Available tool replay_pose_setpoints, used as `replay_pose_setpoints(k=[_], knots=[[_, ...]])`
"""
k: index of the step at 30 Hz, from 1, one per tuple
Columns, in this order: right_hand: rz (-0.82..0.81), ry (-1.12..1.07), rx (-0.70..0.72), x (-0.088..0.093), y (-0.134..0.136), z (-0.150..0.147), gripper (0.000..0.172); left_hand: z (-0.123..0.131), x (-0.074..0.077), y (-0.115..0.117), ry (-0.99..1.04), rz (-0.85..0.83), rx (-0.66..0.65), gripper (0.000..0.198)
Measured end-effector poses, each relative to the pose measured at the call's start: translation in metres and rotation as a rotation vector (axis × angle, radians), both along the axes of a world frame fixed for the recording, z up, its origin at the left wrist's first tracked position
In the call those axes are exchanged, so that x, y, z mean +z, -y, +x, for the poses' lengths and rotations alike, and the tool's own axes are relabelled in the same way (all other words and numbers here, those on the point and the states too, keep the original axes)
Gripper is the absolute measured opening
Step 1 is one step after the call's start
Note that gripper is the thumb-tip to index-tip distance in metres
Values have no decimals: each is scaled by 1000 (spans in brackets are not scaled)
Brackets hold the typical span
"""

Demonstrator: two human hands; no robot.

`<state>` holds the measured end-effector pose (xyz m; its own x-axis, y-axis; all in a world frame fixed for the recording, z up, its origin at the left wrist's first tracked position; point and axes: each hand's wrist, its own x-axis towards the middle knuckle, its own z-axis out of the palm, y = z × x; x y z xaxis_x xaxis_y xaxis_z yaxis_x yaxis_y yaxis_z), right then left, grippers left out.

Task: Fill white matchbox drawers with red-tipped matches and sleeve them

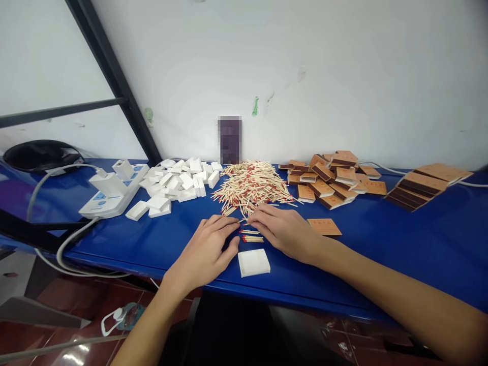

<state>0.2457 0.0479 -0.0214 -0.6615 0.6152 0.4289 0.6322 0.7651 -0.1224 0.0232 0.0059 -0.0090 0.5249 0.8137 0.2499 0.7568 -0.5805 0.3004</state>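
My right hand (284, 230) has its fingertips pinched together on a matchstick (244, 220) at the front of a large heap of loose red-tipped matches (253, 185). Opposite it, my left hand (209, 247) lies low over the table, index finger at that match's other end and thumb held apart. Between the hands lies a small group of matches (253, 238), side by side with heads to the left. Just in front of them sits a white matchbox tray (253, 263), open side up. An orange matchbox sleeve (324, 227) lies flat beyond my right wrist.
White trays (179, 180) are piled left of the heap, beside a power strip (114, 195) with plugged-in chargers and cables. Orange-and-brown sleeves (335, 178) are piled to the right, with a row of sleeves (423, 183) farther right. A pixelated dark rectangle (230, 141) stands against the wall.
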Motion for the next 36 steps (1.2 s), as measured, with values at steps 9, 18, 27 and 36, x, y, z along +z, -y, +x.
replay_pose_setpoints(k=[9,18,27,36], knots=[[-91,2,24,0,2,-1,23,-1,-1,0,79,32,74,32],[-140,-106,24,-3,1,0,18,-2,-1,1,70,5,26,36],[-98,-157,-55,3,6,0,9,-1,4,3,-5,-55,-94,31],[-188,-84,190,12,8,8,17,-3,7,5,58,-85,-113,22]])
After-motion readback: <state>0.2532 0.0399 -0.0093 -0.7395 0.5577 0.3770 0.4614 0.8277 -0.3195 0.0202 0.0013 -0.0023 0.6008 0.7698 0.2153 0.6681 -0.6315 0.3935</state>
